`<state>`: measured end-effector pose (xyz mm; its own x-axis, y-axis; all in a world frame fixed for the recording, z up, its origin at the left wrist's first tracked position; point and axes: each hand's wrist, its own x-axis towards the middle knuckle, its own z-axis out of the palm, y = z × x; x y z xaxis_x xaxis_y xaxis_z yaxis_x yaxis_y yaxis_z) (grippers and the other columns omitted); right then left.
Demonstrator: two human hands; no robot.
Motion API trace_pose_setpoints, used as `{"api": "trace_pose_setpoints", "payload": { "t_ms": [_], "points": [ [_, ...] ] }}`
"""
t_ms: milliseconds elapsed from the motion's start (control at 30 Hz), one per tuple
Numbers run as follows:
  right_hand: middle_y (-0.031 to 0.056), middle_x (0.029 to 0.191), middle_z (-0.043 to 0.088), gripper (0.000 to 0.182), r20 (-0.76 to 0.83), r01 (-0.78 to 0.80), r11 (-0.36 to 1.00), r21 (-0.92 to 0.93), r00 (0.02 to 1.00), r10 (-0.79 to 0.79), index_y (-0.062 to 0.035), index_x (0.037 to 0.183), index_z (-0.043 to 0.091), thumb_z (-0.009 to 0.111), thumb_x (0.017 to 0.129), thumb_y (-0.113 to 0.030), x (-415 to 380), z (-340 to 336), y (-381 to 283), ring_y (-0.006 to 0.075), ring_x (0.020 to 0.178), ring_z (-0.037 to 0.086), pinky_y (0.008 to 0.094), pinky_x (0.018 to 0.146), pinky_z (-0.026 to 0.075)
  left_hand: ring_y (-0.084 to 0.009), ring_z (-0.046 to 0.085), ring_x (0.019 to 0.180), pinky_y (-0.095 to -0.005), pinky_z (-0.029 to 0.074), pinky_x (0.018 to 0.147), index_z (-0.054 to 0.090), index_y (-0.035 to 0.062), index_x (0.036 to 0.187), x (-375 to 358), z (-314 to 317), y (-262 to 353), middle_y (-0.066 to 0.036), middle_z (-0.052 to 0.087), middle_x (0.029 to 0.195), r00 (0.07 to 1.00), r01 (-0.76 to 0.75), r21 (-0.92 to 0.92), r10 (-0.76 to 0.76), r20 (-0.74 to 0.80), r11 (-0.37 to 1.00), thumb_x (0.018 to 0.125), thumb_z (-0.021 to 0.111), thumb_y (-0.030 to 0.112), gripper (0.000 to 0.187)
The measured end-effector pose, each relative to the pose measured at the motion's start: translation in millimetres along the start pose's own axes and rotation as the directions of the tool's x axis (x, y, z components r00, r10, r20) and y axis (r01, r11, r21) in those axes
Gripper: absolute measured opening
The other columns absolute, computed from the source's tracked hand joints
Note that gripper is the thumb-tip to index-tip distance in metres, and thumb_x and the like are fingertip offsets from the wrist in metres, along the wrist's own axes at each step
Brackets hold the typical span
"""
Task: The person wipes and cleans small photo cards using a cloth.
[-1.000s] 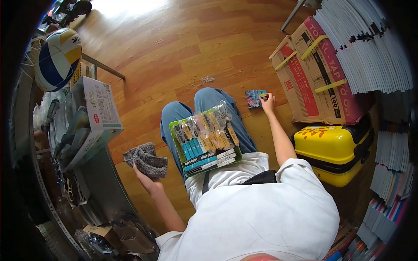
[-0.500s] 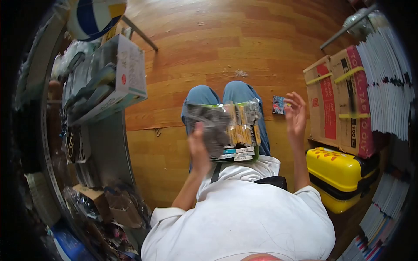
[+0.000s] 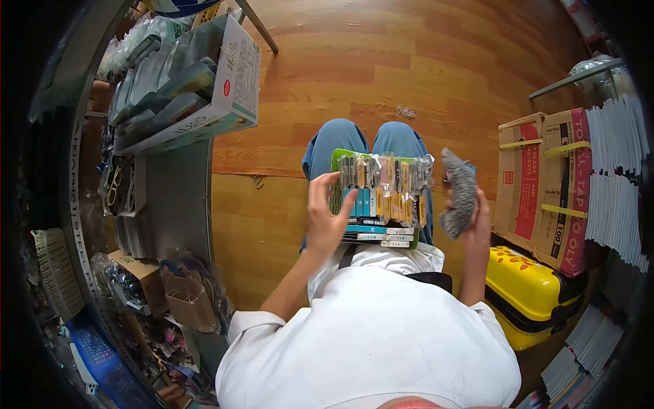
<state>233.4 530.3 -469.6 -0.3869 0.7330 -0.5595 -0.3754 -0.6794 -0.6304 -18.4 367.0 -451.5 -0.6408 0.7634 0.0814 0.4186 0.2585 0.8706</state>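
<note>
On my lap rests a green basket [image 3: 338, 158] packed with small boxes and clear-wrapped packets [image 3: 385, 178]; several white-edged boxes [image 3: 388, 236] lie flat at its near end. My left hand [image 3: 325, 217] is at the basket's left side, fingers apart and curved, with nothing in its grip. Off to the right, my right hand [image 3: 479, 221] grips a fuzzy grey cloth [image 3: 461, 194], held up clear of the basket. Bits of a small blue-and-red packet show behind the cloth; whether it is on the floor or in the hand cannot be made out.
Left of me, a metal shelf [image 3: 178, 204] carries a white carton [image 3: 238, 75] of grey plastic sleeves and bagged goods. To the right stand a strapped cardboard box [image 3: 521, 177], stacks of notebooks [image 3: 616, 143] and a yellow case [image 3: 521, 293]. Small scraps [image 3: 405, 111] lie on the wooden floor.
The grey cloth has passed from over the basket, by my left hand, into my right hand. The basket's left part is uncovered. The camera view has shifted a little.
</note>
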Motion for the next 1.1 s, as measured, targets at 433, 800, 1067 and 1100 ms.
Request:
{"api": "trace_pose_setpoints", "payload": {
  "t_ms": [433, 800, 1067, 1100],
  "points": [
    [0.0122, 0.11, 0.06, 0.043, 0.052, 0.173, 0.985, -0.017, 0.984, -0.172, -0.0091, 0.133, 0.044, 0.053, 0.095, -0.03, 4.1, 14.2, -12.7, 0.0207, 0.085, 0.065, 0.0328, 0.068, 0.059, -0.0189, 0.053, 0.081, -0.0325, 0.046, 0.07, 0.072, 0.0042, 0.104, 0.1, -26.8, -52.2, -0.007, 0.053, 0.085, 0.844, 0.264, 0.217, -0.334, 0.42, 0.94, 0.072, 0.08, 0.044, 0.052],
    [0.0126, 0.127, 0.054, 0.051, 0.083, 0.194, 0.978, -0.071, 0.979, -0.188, -0.0053, 0.137, 0.038, 0.055, 0.092, -0.023, 7.7, 28.0, -16.1, 0.0201, 0.106, 0.06, 0.033, 0.087, 0.055, -0.0111, 0.043, 0.061, -0.0279, 0.036, 0.054, 0.069, -0.0043, 0.099, -0.6, -40.1, -65.2, -0.004, 0.048, 0.073, 0.843, 0.337, -0.05, -0.277, 0.461, 0.94, 0.087, 0.068, 0.027, 0.034],
    [0.0121, 0.127, 0.054, 0.054, 0.141, 0.165, 0.983, -0.079, 0.978, -0.153, -0.0028, 0.137, 0.038, 0.058, 0.09, -0.019, 13.3, 34.0, -14.2, 0.0172, 0.113, 0.057, 0.0307, 0.097, 0.047, -0.0081, 0.039, 0.061, -0.0256, 0.031, 0.051, 0.065, -0.0079, 0.089, -1.5, -57.4, -16.0, -0.003, 0.044, 0.071, 0.941, 0.12, 0.049, -0.13, 0.313, 0.992, 0.087, 0.062, 0.009, 0.017],
    [0.0118, 0.127, 0.054, 0.054, 0.155, 0.159, 0.984, -0.078, 0.977, -0.145, -0.0028, 0.137, 0.038, 0.058, 0.09, -0.019, 13.5, 34.4, -14.4, 0.0167, 0.113, 0.057, 0.0303, 0.098, 0.046, -0.0081, 0.039, 0.061, -0.0256, 0.031, 0.051, 0.065, -0.0079, 0.089, -1.3, -60.0, -11.1, -0.003, 0.044, 0.071, 0.941, 0.119, 0.05, -0.129, 0.313, 0.992, 0.087, 0.062, 0.009, 0.017]
  ]
}}
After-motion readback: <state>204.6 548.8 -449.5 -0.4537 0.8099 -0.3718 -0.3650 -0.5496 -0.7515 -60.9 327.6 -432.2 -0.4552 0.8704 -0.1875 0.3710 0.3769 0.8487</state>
